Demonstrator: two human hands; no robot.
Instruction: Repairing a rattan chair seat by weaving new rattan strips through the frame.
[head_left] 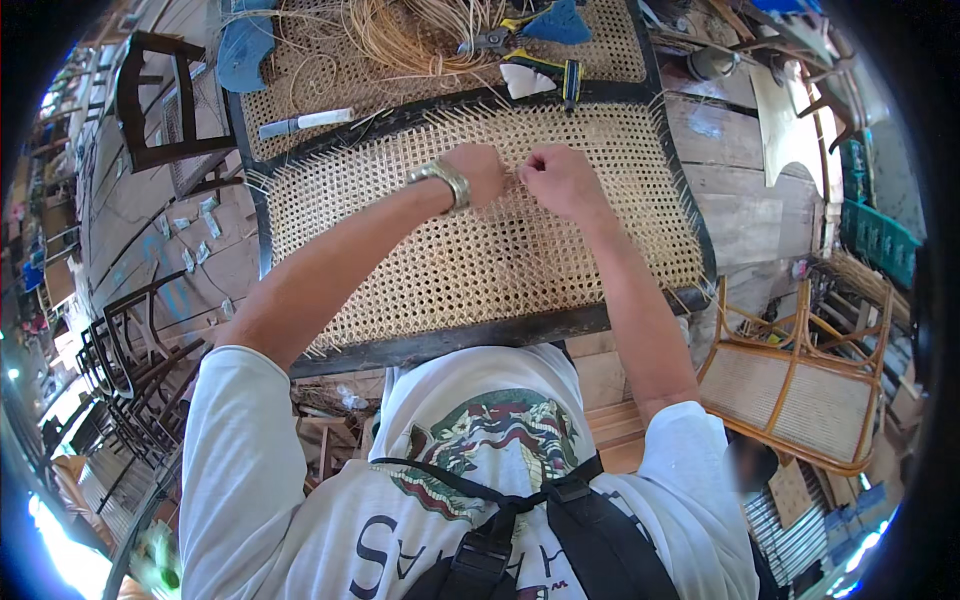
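Note:
A woven cane panel (400, 280) in a dark wooden frame (480, 335) lies before me, with loose strand ends sticking out along its sides. Over its upper middle my left hand (475, 172) is closed, wearing a metal wristwatch (440, 187); its fingertips are turned away and hidden. Close beside it, my right hand (562, 182) pinches what looks like a thin pale cane strand at the weave. The two hands almost meet. Beyond the frame's dark crossbar sit a grey-and-white marker (306, 123), a white scrap (527, 81) and yellow-and-black handled pliers (490, 40).
A coil of loose cane strands (425, 35) rests on the far panel, between blue pieces (245, 50). Dark chair frames (165, 100) stand at the left. A rattan-framed seat (795, 395) is at the lower right, with a green crate (878, 240) farther back.

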